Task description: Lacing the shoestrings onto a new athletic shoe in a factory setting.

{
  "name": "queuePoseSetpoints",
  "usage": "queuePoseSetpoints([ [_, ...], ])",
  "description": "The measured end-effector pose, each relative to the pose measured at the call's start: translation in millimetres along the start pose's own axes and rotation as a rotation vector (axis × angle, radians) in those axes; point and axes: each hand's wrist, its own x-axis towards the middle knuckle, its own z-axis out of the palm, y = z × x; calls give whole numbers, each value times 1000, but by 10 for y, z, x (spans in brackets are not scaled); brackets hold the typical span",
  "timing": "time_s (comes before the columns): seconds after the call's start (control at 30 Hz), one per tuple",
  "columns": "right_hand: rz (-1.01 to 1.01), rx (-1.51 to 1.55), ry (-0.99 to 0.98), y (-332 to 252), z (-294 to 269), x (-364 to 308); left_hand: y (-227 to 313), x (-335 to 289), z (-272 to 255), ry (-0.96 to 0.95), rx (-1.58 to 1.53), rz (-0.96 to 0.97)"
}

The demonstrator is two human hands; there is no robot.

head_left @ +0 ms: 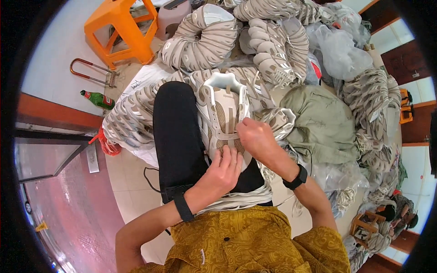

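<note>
While the head view gives me the wearer's lap from above, I find the beige-and-white shoe [231, 109] lying on it, just beside the black-trousered left thigh [179, 123], its ankle opening turned away from the body and its toe end toward it. I see the right hand [257, 136] closed in a pinch at the right side of the shoe, and a pale lace [226, 136] crosses the front of the upper to reach those fingers. I read the left hand [223, 170] as bent, fingertips resting on the shoe nearer the toe; whether they pinch anything, I cannot tell. A bundle of white laces [241, 199] lies across the lap, against the mustard patterned shirt [232, 236].

Beyond the knees I make out a curved stack of shoe uppers [200, 43], with another row of uppers [132, 113] left of the thigh. To the right of the shoe sits an olive cloth bundle [318, 125], with clear plastic bags [343, 54] farther out. Far left, I have an orange stool [120, 34] and, nearer, a green bottle [97, 98] lying on its side.
</note>
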Motion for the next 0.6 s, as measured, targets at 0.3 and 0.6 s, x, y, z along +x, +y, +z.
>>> queuePoseSetpoints([
  [0.3, 291, 619, -122, 162, -9, 153, 1, -18, -12, -17, 26, 4],
  [0.6, 658, 978, -236, 61, -33, 74, 4, -33, -7, -5, 26, -5],
])
